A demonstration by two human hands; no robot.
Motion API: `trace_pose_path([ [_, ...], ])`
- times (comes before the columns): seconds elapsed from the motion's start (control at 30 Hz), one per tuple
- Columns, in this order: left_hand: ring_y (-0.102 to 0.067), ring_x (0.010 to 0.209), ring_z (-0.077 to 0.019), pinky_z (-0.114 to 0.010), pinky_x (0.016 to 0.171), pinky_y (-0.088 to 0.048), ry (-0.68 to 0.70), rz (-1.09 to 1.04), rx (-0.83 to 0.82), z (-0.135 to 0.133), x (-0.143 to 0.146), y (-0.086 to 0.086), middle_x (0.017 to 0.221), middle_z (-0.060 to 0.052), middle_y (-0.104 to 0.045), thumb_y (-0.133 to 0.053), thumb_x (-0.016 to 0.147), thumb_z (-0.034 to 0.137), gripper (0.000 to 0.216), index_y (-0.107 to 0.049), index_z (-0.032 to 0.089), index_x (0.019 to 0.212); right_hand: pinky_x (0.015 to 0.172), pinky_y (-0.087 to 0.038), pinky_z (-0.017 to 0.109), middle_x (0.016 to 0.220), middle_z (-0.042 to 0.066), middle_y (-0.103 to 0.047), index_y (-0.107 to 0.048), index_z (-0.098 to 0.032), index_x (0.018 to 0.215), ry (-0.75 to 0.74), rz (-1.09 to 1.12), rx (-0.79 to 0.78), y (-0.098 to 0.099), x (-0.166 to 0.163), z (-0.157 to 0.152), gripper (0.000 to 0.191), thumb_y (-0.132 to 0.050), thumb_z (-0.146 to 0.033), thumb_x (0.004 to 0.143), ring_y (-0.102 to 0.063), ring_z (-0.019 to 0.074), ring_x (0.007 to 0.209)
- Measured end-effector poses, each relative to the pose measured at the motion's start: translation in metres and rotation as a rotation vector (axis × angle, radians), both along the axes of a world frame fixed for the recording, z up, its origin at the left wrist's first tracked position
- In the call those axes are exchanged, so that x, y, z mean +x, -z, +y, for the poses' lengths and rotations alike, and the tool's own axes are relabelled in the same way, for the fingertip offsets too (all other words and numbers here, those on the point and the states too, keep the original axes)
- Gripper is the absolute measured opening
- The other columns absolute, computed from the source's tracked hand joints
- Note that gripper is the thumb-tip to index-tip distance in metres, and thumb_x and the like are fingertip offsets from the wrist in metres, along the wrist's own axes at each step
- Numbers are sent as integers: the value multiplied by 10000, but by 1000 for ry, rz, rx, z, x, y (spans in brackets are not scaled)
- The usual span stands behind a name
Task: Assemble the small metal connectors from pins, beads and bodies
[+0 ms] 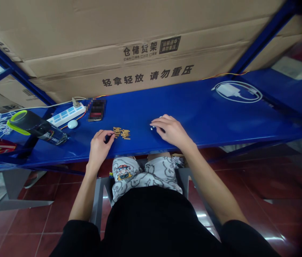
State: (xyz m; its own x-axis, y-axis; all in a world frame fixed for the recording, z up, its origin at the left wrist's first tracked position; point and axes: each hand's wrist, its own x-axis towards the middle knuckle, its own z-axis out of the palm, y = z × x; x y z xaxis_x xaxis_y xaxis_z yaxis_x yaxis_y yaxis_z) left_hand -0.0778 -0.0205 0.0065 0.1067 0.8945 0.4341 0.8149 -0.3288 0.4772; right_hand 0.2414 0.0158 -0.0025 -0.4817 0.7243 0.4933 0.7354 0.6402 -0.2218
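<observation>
Logged: gold pieces (125, 134), two o'clock of left hand (98, 145); white bits (151, 129), nine o'clock of right hand (170, 130); grips narrow, contents I couldn't tell. Step judged: fingertip handling; next needed fine pinching.

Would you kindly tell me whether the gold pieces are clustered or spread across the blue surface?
Clustered: the gold pieces lie close together on the blue surface, beside the left hand.
</observation>
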Motion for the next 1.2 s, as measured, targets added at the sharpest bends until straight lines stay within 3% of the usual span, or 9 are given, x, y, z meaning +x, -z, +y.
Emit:
trace_pose_path([
  [0.23,-543,720,-162,-300,738,-461,15,-24,-1,3,1,4,879,-5,-681,-624,944,205,107,-718,230,989,1016,-432,501,1428,27,-623,-747,-292,1169,-128,-135,-25,-3,-1,-3,277,-511,-297,1023,-538,285,1264],
  [0.57,-554,741,-158,-301,751,-477,73,-47,-31,0,-3,5,923,-5,-671,-702,922,257,140,-707,254,1062,927,-468,504,1368,74,-658,-778,-243,1030,115,-40,47,4,1,1,260,-519,-248,1012,-570,300,1208],
  [0.77,-606,883,-197,-321,808,-484,2,-5,4,0,8,1,951,-25,-678,-667,945,278,84,-706,241,1009,940,-467,523,1402,63,-632,-769,-268,1045,86,-56,5,5,1,3,235,-538,-298,1014,-556,305,1228],
  [1.03,-598,915,-204,-350,875,-474,15,-44,122,9,49,-23,1011,-23,-711,-552,1012,283,148,-684,222,989,910,-499,550,1359,104,-654,-762,-235,1064,184,-29,38,1,-2,-1,289,-477,-238,1015,-581,329,1189],
  [1.2,-606,1119,-231,-397,990,-464,272,118,80,-5,95,-6,1192,-58,-688,-446,996,112,293,-642,217,1186,1100,-463,520,1449,105,-602,-674,-193,1297,15,12,-55,3,-25,-16,376,-422,-184,1018,-544,287,1333],
])
